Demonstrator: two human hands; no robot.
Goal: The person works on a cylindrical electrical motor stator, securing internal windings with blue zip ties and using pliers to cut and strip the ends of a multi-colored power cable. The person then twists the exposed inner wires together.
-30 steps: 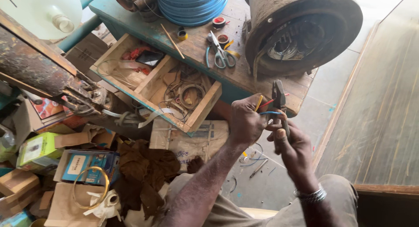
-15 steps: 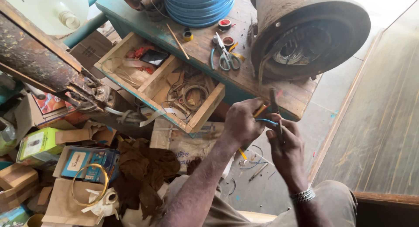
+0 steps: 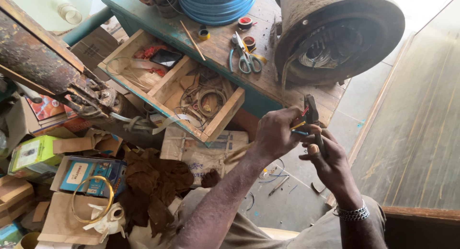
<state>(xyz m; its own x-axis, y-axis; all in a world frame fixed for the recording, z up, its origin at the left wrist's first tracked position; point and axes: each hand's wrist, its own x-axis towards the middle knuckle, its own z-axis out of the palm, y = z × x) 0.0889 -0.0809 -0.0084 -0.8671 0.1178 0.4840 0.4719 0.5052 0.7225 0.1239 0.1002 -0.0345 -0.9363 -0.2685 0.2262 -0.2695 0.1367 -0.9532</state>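
Dark pliers upright on coloured wires

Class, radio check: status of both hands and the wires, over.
Left hand pinching coloured wires. Right hand gripping pliers at wire ends. Nothing between them.

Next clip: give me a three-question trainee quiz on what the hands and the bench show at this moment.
1. True or false: the scissors lie on the wooden bench top, apart from both hands.
2. Which hand grips the dark pliers-like tool? A) left hand B) right hand C) neither
3. Fill in: the open wooden drawer is split into ____ compartments.

Key
1. True; they rest beside the small tape rolls, near the large rusty drum.
2. B; the left hand pinches thin coloured wires at the tool's tip.
3. Two; one wooden divider runs across it.
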